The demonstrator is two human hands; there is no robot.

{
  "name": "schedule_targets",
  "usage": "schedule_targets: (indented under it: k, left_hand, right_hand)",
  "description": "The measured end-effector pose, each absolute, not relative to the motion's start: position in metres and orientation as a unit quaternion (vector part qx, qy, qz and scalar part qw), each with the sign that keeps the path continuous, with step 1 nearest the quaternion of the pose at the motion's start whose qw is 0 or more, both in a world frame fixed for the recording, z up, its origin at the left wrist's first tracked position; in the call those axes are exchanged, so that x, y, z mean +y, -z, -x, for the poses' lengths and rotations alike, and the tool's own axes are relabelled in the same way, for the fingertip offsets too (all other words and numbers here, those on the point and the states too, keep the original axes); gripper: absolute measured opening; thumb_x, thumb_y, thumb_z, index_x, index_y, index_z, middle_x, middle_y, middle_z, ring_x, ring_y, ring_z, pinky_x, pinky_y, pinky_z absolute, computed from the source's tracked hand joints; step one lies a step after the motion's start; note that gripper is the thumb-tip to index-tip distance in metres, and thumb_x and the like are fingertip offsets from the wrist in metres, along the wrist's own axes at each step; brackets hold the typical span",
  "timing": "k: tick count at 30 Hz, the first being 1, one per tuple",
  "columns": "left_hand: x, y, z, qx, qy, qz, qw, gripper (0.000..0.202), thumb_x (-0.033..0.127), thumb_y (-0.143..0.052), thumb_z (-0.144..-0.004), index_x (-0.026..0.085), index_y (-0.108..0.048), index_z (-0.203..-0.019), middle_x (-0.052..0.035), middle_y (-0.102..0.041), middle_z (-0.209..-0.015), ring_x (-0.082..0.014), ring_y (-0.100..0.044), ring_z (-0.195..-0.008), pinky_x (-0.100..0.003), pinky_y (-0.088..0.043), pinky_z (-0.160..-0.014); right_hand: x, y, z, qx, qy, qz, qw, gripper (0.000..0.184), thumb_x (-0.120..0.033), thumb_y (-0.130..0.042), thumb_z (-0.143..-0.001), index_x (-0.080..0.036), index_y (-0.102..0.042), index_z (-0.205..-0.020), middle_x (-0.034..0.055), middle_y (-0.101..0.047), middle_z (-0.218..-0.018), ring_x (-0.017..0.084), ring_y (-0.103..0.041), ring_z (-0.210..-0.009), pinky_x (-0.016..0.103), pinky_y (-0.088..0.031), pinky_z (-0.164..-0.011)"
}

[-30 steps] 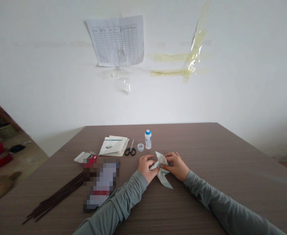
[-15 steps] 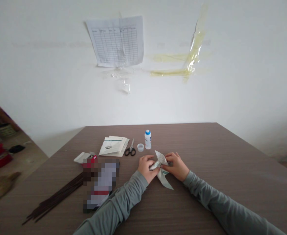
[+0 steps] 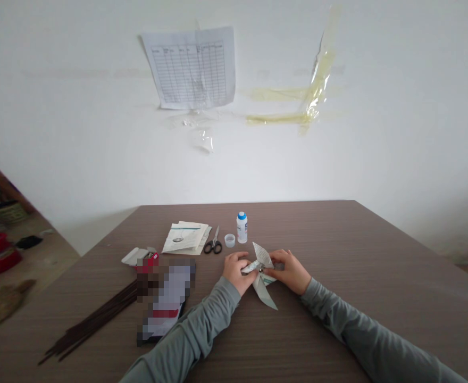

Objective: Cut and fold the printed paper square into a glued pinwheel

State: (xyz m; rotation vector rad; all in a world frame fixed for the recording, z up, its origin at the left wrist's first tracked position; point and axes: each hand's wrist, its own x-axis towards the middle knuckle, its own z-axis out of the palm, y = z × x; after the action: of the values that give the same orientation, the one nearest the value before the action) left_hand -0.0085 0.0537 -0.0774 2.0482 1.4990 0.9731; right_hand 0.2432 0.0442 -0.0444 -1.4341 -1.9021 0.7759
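Note:
A paper pinwheel [image 3: 264, 292] folded from printed paper is between my two hands, with a small shiny round piece at its centre. My left hand [image 3: 237, 272] grips its left blade, thumb close to the centre. From the other side my right hand [image 3: 292, 272] pinches it near the middle, fingers partly behind the paper. One blade points up and another hangs toward me. Just beyond the hands stand a white bottle with a blue top [image 3: 242, 229] and a small clear cap [image 3: 230, 241]. Black-handled scissors [image 3: 213, 243] lie left of the cap.
Paper squares [image 3: 184, 237] are stacked at the back left of the brown table [image 3: 361, 250]. An opened small red and white box [image 3: 142, 258], a bundle of dark thin sticks [image 3: 94, 319] and a blurred-out phone-like slab [image 3: 166, 303] lie to the left. The wall [image 3: 298, 170] rises behind.
The pinwheel has turned slightly in my hands, its lower blade shifting left, and the shiny centre piece shows more clearly. Both hands keep their hold.

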Motion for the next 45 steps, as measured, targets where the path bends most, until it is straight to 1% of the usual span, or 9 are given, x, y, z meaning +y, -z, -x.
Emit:
schedule_targets:
  k: [3, 7, 15, 19, 22, 27, 34, 40, 45]
  left_hand:
    - [0.053, 0.076, 0.007, 0.541, -0.345, -0.738, 0.208, 0.008, 0.027, -0.101, -0.082, 0.033, -0.098, -0.086, -0.0099, -0.099, -0.146, -0.0466, -0.087, -0.149, -0.059, -0.07, -0.135]
    - [0.053, 0.071, 0.004, 0.55, -0.331, -0.739, 0.205, 0.012, 0.026, -0.105, -0.075, 0.034, -0.096, -0.079, -0.0076, -0.1, -0.145, -0.0479, -0.089, -0.148, -0.063, -0.071, -0.134]
    - [0.05, 0.062, -0.001, 0.565, -0.315, -0.736, 0.198, 0.015, 0.022, -0.104, -0.075, 0.034, -0.095, -0.076, -0.0053, -0.101, -0.146, -0.0459, -0.09, -0.15, -0.058, -0.073, -0.136]
    - [0.049, 0.061, -0.002, 0.567, -0.31, -0.737, 0.196, 0.015, 0.021, -0.103, -0.076, 0.034, -0.096, -0.077, -0.0057, -0.101, -0.146, -0.0457, -0.09, -0.151, -0.056, -0.072, -0.137]
    - [0.05, 0.062, -0.002, 0.568, -0.309, -0.738, 0.193, 0.014, 0.021, -0.104, -0.077, 0.033, -0.097, -0.078, -0.0066, -0.101, -0.145, -0.0449, -0.091, -0.15, -0.053, -0.072, -0.136]
    - [0.051, 0.063, -0.002, 0.567, -0.31, -0.739, 0.189, 0.014, 0.021, -0.104, -0.077, 0.034, -0.097, -0.077, -0.0064, -0.102, -0.143, -0.044, -0.092, -0.147, -0.054, -0.073, -0.135]
    - [0.05, 0.063, -0.002, 0.564, -0.315, -0.742, 0.181, 0.016, 0.021, -0.103, -0.078, 0.035, -0.096, -0.074, -0.0044, -0.101, -0.145, -0.0432, -0.092, -0.148, -0.056, -0.073, -0.135]
    - [0.049, 0.061, -0.002, 0.56, -0.316, -0.744, 0.18, 0.017, 0.019, -0.105, -0.076, 0.033, -0.095, -0.073, -0.0073, -0.101, -0.146, -0.0454, -0.091, -0.148, -0.058, -0.073, -0.134]
    - [0.048, 0.06, -0.002, 0.557, -0.319, -0.746, 0.179, 0.016, 0.019, -0.104, -0.077, 0.033, -0.095, -0.076, -0.0065, -0.1, -0.149, -0.0454, -0.091, -0.149, -0.06, -0.072, -0.135]
  right_hand:
    - [0.043, 0.043, -0.242, -0.711, -0.301, 0.545, 0.327, 0.037, -0.025, -0.105, -0.089, -0.03, -0.103, -0.126, 0.013, -0.1, -0.128, 0.044, -0.092, -0.132, 0.091, -0.031, -0.153]
    - [0.041, 0.041, -0.239, -0.705, -0.308, 0.548, 0.328, 0.033, -0.025, -0.107, -0.087, -0.029, -0.103, -0.12, 0.0114, -0.1, -0.125, 0.043, -0.094, -0.125, 0.09, -0.029, -0.154]
    - [0.04, 0.039, -0.232, -0.708, -0.302, 0.548, 0.328, 0.032, -0.019, -0.109, -0.084, -0.028, -0.102, -0.114, 0.0092, -0.098, -0.118, 0.042, -0.092, -0.125, 0.087, -0.036, -0.153]
    - [0.04, 0.042, -0.233, -0.705, -0.308, 0.541, 0.341, 0.031, -0.022, -0.109, -0.083, -0.03, -0.101, -0.111, 0.0081, -0.097, -0.116, 0.042, -0.091, -0.125, 0.087, -0.037, -0.152]
    - [0.042, 0.044, -0.236, -0.701, -0.319, 0.536, 0.345, 0.035, -0.025, -0.109, -0.083, -0.03, -0.101, -0.116, 0.0091, -0.098, -0.118, 0.045, -0.09, -0.129, 0.09, -0.034, -0.152]
    - [0.043, 0.048, -0.239, -0.693, -0.34, 0.531, 0.35, 0.051, -0.023, -0.109, -0.082, -0.027, -0.1, -0.132, 0.0127, -0.099, -0.133, 0.046, -0.093, -0.131, 0.092, -0.022, -0.156]
    - [0.042, 0.046, -0.235, -0.698, -0.33, 0.531, 0.348, 0.05, -0.02, -0.107, -0.083, -0.028, -0.1, -0.132, 0.0117, -0.099, -0.129, 0.045, -0.094, -0.13, 0.092, -0.026, -0.155]
    - [0.042, 0.047, -0.233, -0.701, -0.334, 0.525, 0.348, 0.05, -0.021, -0.107, -0.082, -0.029, -0.098, -0.131, 0.0096, -0.098, -0.129, 0.045, -0.093, -0.132, 0.09, -0.026, -0.156]
    - [0.043, 0.048, -0.233, -0.703, -0.327, 0.527, 0.349, 0.051, -0.023, -0.109, -0.082, -0.029, -0.098, -0.132, 0.0082, -0.096, -0.126, 0.044, -0.093, -0.13, 0.087, -0.03, -0.155]
